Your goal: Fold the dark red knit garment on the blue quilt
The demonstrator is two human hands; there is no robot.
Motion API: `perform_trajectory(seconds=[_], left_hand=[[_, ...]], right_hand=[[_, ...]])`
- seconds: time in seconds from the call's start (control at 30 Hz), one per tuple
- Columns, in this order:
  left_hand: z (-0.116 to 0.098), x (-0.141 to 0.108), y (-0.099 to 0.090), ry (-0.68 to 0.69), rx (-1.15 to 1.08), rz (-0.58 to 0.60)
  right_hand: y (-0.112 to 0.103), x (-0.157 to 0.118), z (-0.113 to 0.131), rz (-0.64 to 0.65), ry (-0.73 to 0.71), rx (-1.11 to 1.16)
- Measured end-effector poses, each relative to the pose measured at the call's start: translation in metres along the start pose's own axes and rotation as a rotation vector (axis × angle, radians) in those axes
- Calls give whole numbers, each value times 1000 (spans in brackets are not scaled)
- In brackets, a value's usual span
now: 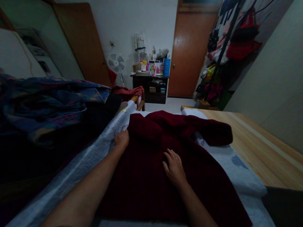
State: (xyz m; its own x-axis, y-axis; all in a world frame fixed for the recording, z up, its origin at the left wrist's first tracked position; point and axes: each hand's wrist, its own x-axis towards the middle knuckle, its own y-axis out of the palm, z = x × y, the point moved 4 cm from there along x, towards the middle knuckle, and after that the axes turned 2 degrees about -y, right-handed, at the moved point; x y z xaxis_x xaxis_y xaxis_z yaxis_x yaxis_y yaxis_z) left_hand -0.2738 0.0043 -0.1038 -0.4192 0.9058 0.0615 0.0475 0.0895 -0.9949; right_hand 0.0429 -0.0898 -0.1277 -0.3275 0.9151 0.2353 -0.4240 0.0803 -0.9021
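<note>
A dark red coat [146,183] lies spread over a pale patterned sheet [243,170], one sleeve [215,130] stretched out to the right. At the coat's left edge, my left hand [121,139] has its fingers curled closed on the cloth. My right hand [174,165] rests on the middle of the coat, its fingers extended and slightly apart. The coat's left sleeve area is bunched near my left hand, and I cannot make out how it is folded.
Heaped clothes [47,107] lie along the left side. A wooden board [260,142] borders the sheet on the right. Farther back are a white fan [116,63], a dark cabinet [149,90] with several items on it, a closed door [187,53], and hanging bags [241,47].
</note>
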Motion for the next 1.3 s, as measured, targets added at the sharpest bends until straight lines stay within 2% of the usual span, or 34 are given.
perform_trajectory(seconds=[0.2, 0.3, 0.43, 0.57, 0.6, 0.63, 0.67, 0.73, 0.77, 0.83, 0.93, 1.0, 1.1, 1.17, 1.2, 1.27, 1.3], left_hand=[[6, 5, -5, 10, 1, 73], [6, 2, -10, 51, 15, 49], [-8, -12, -19, 102, 30, -43], [-35, -45, -36, 116, -47, -284], [-44, -57, -37, 150, -98, -308], [-55, -69, -35, 220, -142, -293], [-68, -83, -30, 353, -176, -224], [-95, -112, -14, 664, -235, -16], [-105, -123, -7, 750, -267, 40], [-117, -134, 2, 787, -308, 68], [-127, -130, 8, 684, -276, 64], [-133, -123, 6, 592, -219, 74], [-140, -120, 4, 508, -157, 83], [-144, -123, 5, 495, -147, 61], [-144, -124, 6, 492, -146, 43], [-144, -126, 11, 490, -149, 6], [-143, -127, 13, 496, -151, -4]], right_hand=[[-4, -1, 6, 65, -4, -37], [-4, -3, 10, 95, -41, -51], [-2, -5, 12, 107, -44, -66], [0, -4, 14, 106, -26, -76], [1, -3, 15, 108, -18, -79], [1, -2, 16, 110, -8, -84], [2, -2, 17, 113, 5, -89], [3, -2, 19, 125, 33, -96], [2, -3, 20, 137, 45, -95], [-3, -3, 22, 173, 46, -73], [-22, 4, 18, 209, -7, 28], [-46, 16, 3, 131, 23, 95], [-97, 38, -40, -199, 210, 60], [-125, 52, -74, -382, 387, 72], [-133, 58, -90, -407, 478, 157], [-133, 71, -118, -323, 679, 520], [-132, 78, -125, -297, 708, 587]])
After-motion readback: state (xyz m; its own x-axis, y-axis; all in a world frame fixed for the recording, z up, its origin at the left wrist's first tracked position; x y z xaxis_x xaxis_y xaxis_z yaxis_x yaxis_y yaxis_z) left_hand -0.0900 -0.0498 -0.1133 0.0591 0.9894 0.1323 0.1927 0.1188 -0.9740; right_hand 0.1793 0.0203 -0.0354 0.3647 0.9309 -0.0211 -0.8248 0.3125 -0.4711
